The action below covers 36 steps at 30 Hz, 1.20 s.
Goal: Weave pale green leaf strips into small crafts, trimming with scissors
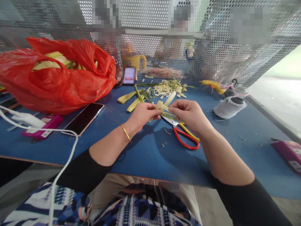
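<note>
Over the middle of the blue table, my left hand (144,115) pinches a bundle of pale green leaf strips (161,105) between thumb and fingers. My right hand (187,111) grips the end of one strip that leads out of the same bundle. Just below and between the hands, a pair of scissors (185,138) with one red and one yellow handle lies on the table, its blades partly covered. Behind the hands is a heap of cut leaf scraps (172,88), and longer leaf pieces (130,99) lie to its left.
A red plastic bag (87,81) with leaves stands at the left. In front lie a phone (86,118), a purple power strip (53,124) and a white cable (72,147). To the right are a white thread spool (229,107) and a purple block (288,152). Perforated metal panels (145,18) rise behind.
</note>
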{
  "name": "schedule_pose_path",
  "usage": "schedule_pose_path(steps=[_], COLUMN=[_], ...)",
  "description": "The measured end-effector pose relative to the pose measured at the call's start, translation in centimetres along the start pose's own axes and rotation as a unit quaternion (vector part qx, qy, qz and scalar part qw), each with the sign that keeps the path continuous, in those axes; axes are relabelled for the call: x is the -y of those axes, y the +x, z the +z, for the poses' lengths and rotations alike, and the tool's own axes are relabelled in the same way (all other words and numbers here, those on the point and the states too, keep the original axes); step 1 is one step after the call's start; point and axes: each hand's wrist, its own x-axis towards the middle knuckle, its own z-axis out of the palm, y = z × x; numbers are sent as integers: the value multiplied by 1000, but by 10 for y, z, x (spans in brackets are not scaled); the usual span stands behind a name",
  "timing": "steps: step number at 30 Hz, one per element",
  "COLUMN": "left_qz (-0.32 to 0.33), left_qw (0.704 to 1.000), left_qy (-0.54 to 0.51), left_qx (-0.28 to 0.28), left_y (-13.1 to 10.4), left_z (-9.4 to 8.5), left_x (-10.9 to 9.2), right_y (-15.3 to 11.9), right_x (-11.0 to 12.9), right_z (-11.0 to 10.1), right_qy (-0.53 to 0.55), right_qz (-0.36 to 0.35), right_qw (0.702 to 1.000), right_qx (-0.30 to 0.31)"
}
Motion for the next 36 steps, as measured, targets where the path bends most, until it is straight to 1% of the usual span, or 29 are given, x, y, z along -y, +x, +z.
schedule_pose_path(steps=[4, 6, 8, 11, 13, 15, 17, 20, 22, 23, 27, 29, 31, 33, 34, 36], left_qz=[22, 28, 33, 51, 75, 108, 142, 179, 200, 208, 236, 250, 260, 261, 258, 251], left_qw=[999, 999, 998, 994, 988, 975, 955, 926, 911, 904, 889, 887, 884, 883, 882, 877], left_qy=[27, 36, 48, 81, 120, 179, 249, 323, 351, 362, 375, 364, 355, 353, 357, 372], left_qx=[-2, 3, 17, 45, 60, 72, 77, 80, 84, 89, 116, 136, 157, 165, 166, 169], left_y=[0, 0, 0, -1, -1, -1, -2, -5, -7, -9, -12, -12, -12, -12, -12, -11], left_z=[1, 1, 2, 2, 2, 1, 0, -1, 0, 1, 2, 1, 0, -1, -1, -2], left_x=[3, 5, 7, 11, 13, 14, 15, 13, 12, 12, 11, 10, 9, 7, 6, 5], right_y=[-1, -1, -1, -1, -1, -2, -2, -2, -2, -1, 1, 2, 3, 2, 1, 0], right_x=[3, 3, 2, 1, 1, 1, 1, 0, -1, -2, -3, -4, -5, -5, -5, -3], right_z=[1, 3, 6, 11, 14, 14, 14, 13, 11, 11, 7, 7, 8, 9, 10, 9], right_qy=[-70, -84, -69, -9, 12, 4, -30, -81, -58, -32, 69, 97, 98, 68, 45, -4], right_qz=[-28, -43, -46, -26, -7, 7, 10, -20, -29, -19, 72, 80, 59, 27, 10, -18], right_qw=[997, 995, 996, 999, 1000, 1000, 999, 997, 998, 999, 993, 991, 993, 997, 998, 999], right_qx=[-15, -16, -21, -29, -17, 14, 31, 4, -5, 3, 65, 49, 6, -36, -46, -47])
